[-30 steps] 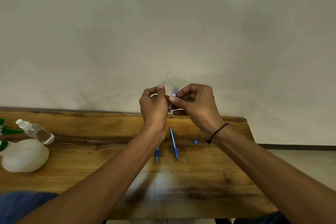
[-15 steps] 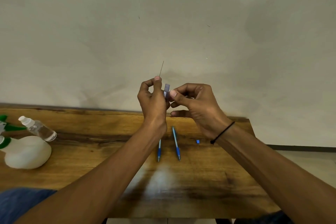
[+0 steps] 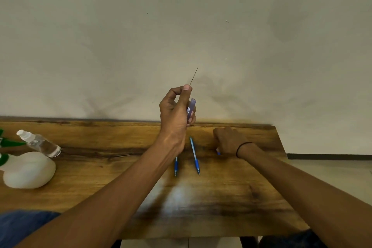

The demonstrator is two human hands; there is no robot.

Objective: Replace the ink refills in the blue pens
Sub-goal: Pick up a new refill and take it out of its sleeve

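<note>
1. The wooden table (image 3: pixel 231 203) is the largest thing before me; it lies wide from left to right against a plain pale wall (image 3: pixel 201 26), and I read no writing on either.
2. At the far left stands one white round bottle (image 3: pixel 28 170) with green parts beside it; I see no label on it.
3. Just behind it lies one clear small spray bottle (image 3: pixel 40 143) on its side, its white cap toward the upper left; no text can be read.
4. My left hand (image 3: pixel 175 112) is raised above the table, the fingers closed; thumb and forefinger pinch one very thin dark refill (image 3: pixel 194 76), which points up and a little to the right; the lower fingers press one small translucent purple case (image 3: pixel 191 109) against the palm, upright; it has a white label, too small to read.
5. My right hand (image 3: pixel 229 140) is low on the table, back upward, fingers curled; at its lower edge shows one small blue piece (image 3: pixel 218 153); I cannot tell if the hand grips it.
6. Two blue pens lie on the table between my arms, near each other but apart; the right pen (image 3: pixel 194 156) has its long axis away from me, tip toward me; the left pen (image 3: pixel 176 166) is half hidden under my left wrist, tip also toward me; no brand is readable.
</note>
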